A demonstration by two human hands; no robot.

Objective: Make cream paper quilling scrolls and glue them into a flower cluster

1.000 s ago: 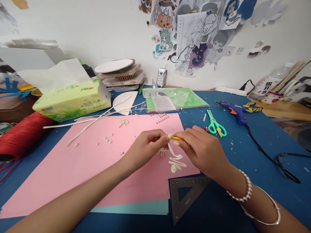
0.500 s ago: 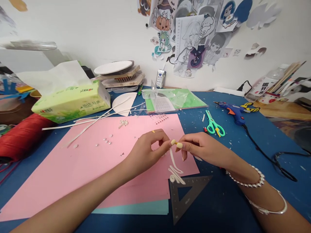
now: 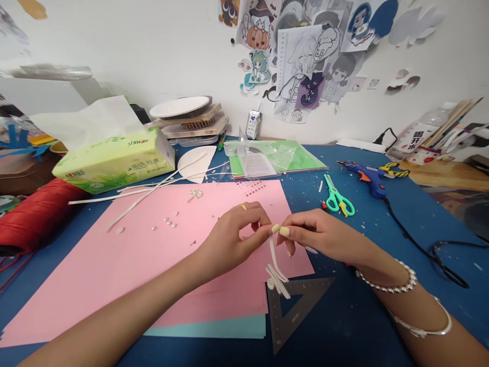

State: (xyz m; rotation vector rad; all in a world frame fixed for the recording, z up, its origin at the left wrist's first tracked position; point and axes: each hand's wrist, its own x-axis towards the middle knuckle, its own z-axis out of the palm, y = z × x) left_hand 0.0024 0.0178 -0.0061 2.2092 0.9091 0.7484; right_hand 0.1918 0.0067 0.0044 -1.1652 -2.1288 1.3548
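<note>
My left hand (image 3: pixel 240 229) is closed in a pinch, thumb against forefinger, on a narrow white strip (image 3: pixel 273 257). From this pinch the strip hangs down to a bunch of flattened loops with a small rolled coil, above the edge of the pink paper (image 3: pixel 153 275) and a dark triangular ruler (image 3: pixel 282 331). Thumb tip to thumb tip, my right hand (image 3: pixel 317 229) meets the left and is pinched too. Whatever lies between the right fingertips is too small to make out. Several pearl-like beads (image 3: pixel 170 221) and a bead flower (image 3: pixel 195 193) rest on the pink paper.
Green scissors (image 3: pixel 336 196) and a blue glue gun (image 3: pixel 369 178) with a black cable lie at right. Loose white strips (image 3: pixel 141 199) cross the paper's far edge, near a tissue pack (image 3: pixel 118 160). A red thread spool (image 3: pixel 42 216) is at left.
The fingertips have come closer together, the left ones shifting slightly right. The hanging looped bunch has turned and swung a little lower. Elsewhere the table looks the same.
</note>
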